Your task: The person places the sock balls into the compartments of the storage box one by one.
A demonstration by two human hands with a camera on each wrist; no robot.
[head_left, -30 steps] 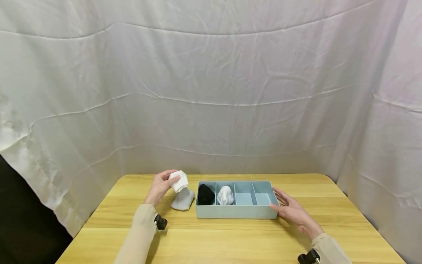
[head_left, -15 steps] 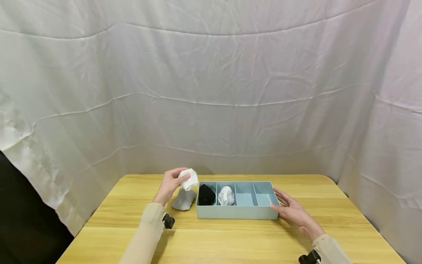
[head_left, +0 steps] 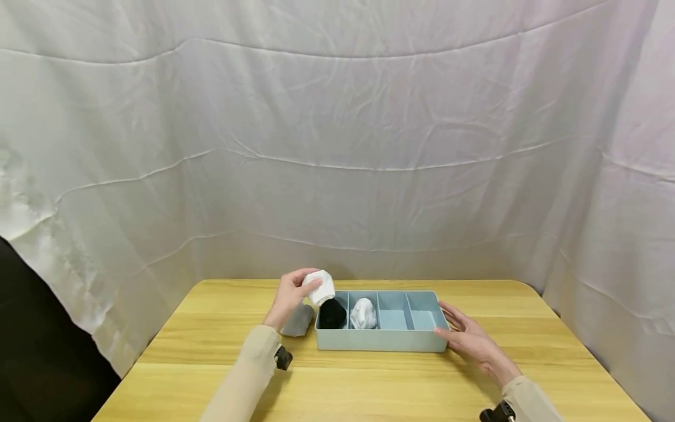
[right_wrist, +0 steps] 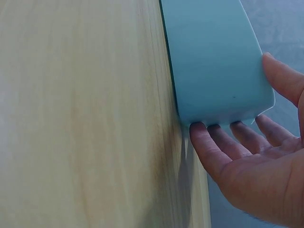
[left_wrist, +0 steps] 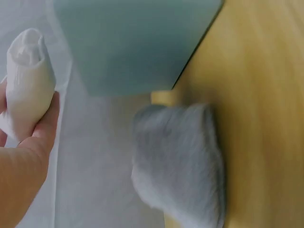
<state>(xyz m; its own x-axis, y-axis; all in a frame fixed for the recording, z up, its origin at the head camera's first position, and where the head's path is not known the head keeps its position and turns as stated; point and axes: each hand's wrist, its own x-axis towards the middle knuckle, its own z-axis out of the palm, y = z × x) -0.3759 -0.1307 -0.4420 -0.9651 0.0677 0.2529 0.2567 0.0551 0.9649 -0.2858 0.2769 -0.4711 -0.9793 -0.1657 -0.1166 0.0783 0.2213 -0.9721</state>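
My left hand pinches a white rolled-up sock between thumb and fingers, over the left end of a blue-grey divided box. In the left wrist view the sock shows a rolled opening at its top. A black balled sock fills the leftmost compartment, and a white balled sock lies in the one beside it. My right hand holds the box's right end, thumb at the front corner; in the right wrist view its fingertips touch the end wall.
A folded grey sock lies on the wooden table just left of the box, partly behind my left wrist. The box's two right compartments show bare floors. A pale curtain hangs behind the table's far edge.
My left hand has carried the white rolled-up sock rightward, from above the grey sock to over the box's left end. My right hand stays at the box's right end.
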